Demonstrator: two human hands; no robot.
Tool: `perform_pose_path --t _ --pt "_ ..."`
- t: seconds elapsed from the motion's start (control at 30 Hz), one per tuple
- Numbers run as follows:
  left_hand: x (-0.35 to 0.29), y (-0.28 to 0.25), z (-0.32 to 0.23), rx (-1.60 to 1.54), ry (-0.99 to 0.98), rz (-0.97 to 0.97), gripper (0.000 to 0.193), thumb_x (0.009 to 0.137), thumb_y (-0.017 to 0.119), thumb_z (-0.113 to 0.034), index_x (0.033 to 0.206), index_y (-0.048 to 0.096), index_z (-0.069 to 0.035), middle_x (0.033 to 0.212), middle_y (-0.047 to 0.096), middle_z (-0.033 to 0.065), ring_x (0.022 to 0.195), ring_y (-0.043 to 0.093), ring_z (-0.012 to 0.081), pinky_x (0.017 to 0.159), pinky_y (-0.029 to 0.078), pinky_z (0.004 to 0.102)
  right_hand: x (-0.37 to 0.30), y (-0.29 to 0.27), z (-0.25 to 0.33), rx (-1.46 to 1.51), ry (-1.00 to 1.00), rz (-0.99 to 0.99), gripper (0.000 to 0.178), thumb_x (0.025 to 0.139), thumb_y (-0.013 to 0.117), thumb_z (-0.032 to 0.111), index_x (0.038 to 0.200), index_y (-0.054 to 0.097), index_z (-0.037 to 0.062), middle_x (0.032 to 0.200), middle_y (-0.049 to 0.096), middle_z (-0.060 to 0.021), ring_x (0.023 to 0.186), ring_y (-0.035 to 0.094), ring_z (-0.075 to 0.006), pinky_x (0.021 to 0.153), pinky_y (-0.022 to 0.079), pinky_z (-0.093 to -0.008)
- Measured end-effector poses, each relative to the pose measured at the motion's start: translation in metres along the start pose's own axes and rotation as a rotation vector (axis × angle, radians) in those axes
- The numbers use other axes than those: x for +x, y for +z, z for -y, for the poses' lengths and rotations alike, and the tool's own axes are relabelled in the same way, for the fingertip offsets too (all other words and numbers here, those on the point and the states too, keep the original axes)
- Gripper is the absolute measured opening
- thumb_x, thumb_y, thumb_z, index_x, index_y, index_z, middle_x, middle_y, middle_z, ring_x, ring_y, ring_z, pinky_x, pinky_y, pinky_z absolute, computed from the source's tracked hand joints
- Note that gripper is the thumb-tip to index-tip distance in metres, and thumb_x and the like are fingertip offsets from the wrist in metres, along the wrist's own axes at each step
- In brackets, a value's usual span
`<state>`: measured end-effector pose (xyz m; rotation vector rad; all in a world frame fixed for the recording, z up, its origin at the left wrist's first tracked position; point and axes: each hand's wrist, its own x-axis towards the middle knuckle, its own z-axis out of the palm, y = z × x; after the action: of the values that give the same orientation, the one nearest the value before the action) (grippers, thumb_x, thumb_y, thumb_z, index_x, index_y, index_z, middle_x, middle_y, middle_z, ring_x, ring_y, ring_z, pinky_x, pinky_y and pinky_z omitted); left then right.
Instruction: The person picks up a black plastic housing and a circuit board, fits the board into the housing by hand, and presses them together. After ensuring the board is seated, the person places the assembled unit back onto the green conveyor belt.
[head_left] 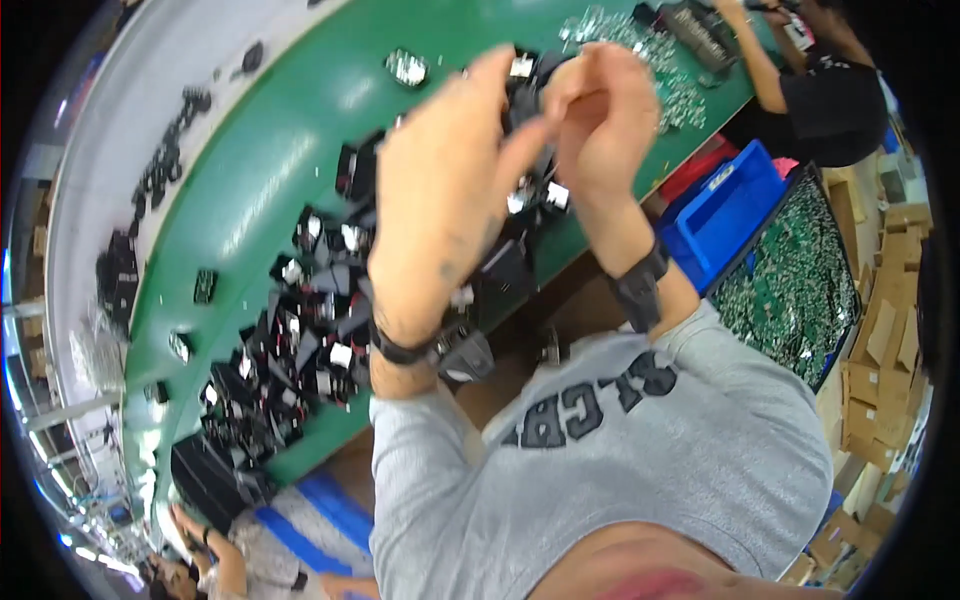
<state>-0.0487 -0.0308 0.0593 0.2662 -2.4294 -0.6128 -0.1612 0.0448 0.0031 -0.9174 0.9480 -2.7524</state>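
Note:
My left hand (435,185) is raised over the green table, its back toward me. Its fingers stretch away and its thumb stands apart, pointing at my right hand; motion blurs the fingertips. Close beside it, my right hand (608,125) has its fingers curled in against the thumb. Whatever those fingers hold, if anything, is hidden. Below and behind both hands spreads a heap of black plastic parts (300,350) with shiny silver and white pieces. Some black parts show in the gap between the hands, and I cannot tell whether any is touched.
On the green table (230,210) lie a clear shiny piece (408,67) and a small dark part (205,286). Small glittering pieces (680,100) cover its far right. A blue bin (725,210) and a container of green circuit boards (790,290) stand right. A co-worker (825,110) works at far right.

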Motion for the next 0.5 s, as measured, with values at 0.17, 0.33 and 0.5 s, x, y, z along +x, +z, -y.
perform_pose_path --t 0.17,0.33,0.5 --pt "-0.002 -0.035 -0.021 -0.139 -0.163 -0.143 0.038 0.082 0.067 -0.003 0.119 0.061 -0.005 0.085 0.07 0.013 0.07 0.066 0.015 0.062 0.055 0.0252 -0.098 -0.106 0.027 -0.644 -0.04 0.394 0.029 0.097 0.043 0.017 0.08 0.055 -0.0031 0.083 0.061 -0.0167 0.078 0.056 -0.025 0.071 0.045 -0.0343" --pt "-0.035 -0.043 0.011 -0.124 -0.24 -0.121 0.02 0.081 0.069 -0.021 0.09 0.069 -0.003 0.071 0.066 0.0029 0.061 0.058 0.0108 0.055 0.044 0.0259 -0.175 -0.142 0.038 -0.784 0.792 0.756 0.023 0.083 0.065 0.018 0.094 0.064 -0.0016 0.094 0.064 -0.011 0.088 0.058 -0.0248 0.081 0.044 -0.033" --pt "-0.059 -0.051 0.007 -0.118 -0.213 -0.072 0.018 0.08 0.068 -0.018 0.091 0.069 -0.004 0.071 0.065 0.003 0.06 0.058 0.0118 0.054 0.045 0.0264 -0.186 -0.127 0.032 -1.199 0.472 1.5 0.031 0.071 0.071 0.026 0.093 0.066 0.004 0.093 0.064 -0.0076 0.105 0.052 -0.024 0.091 0.038 -0.0387"
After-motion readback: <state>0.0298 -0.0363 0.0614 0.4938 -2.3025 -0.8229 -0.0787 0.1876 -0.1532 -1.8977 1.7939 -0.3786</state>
